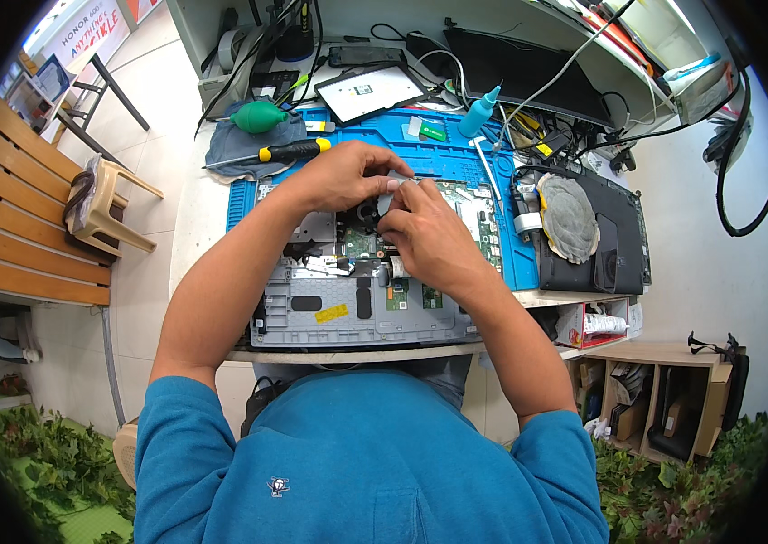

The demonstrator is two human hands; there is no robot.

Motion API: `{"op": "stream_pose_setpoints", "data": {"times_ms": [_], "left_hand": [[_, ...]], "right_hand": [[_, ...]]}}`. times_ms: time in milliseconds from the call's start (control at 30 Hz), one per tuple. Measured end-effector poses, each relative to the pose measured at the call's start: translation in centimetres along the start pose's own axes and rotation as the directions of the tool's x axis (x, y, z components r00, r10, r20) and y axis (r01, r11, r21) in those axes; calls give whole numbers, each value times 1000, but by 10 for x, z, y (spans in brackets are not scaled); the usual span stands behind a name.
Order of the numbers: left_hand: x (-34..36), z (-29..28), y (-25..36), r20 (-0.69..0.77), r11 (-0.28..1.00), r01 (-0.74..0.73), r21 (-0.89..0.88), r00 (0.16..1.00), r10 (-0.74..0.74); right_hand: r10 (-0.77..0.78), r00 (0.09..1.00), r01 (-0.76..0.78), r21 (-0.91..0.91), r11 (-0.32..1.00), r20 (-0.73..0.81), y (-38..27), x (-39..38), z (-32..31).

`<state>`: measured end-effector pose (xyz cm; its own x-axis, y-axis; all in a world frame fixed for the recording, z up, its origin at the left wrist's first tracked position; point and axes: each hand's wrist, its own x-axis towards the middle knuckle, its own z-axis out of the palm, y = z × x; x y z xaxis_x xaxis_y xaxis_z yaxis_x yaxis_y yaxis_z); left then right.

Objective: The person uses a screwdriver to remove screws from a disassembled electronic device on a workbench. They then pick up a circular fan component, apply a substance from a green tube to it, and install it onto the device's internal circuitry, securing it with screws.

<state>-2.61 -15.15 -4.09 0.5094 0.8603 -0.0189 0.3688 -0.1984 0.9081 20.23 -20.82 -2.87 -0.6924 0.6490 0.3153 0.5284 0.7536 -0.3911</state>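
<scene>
An opened laptop base (298, 322) lies in front of me, its green circuit boards (361, 243) exposed. Over its far middle part, my left hand (343, 177) and my right hand (425, 222) meet with bent fingers. Between their fingertips is a small grey piece (386, 201), mostly covered, so its kind does not show. Both hands are closed around it. Right below them a dark, rounded part (366, 216) is partly visible; I cannot tell if it is attached to the grey piece. A strip of yellow tape (331, 314) sticks to the laptop's near side.
Under the laptop is a blue work mat (515, 258). Beyond lie a yellow-black screwdriver (275, 154), a green air blower (259, 116), a light blue bottle (479, 111) and a white-handled brush (485, 168). At right, a round grey pad (569, 218) rests on a black device (615, 236).
</scene>
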Motion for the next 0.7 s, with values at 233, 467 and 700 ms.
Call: {"op": "stream_pose_setpoints", "data": {"times_ms": [233, 467, 700], "left_hand": [[-3, -2, -4, -40, 994, 28, -107, 999, -32], [-1, -2, -4, -86, 993, 35, -115, 995, -45], [-6, -9, 5, -122, 991, 73, -111, 989, -87]], "right_hand": [[68, 988, -60, 59, 996, -141, -2, -7, -7], [317, 949, -314, 134, 940, 1, -7, -15, -1], [261, 961, -255, 74, 964, -92, -13, -16, 9]]}}
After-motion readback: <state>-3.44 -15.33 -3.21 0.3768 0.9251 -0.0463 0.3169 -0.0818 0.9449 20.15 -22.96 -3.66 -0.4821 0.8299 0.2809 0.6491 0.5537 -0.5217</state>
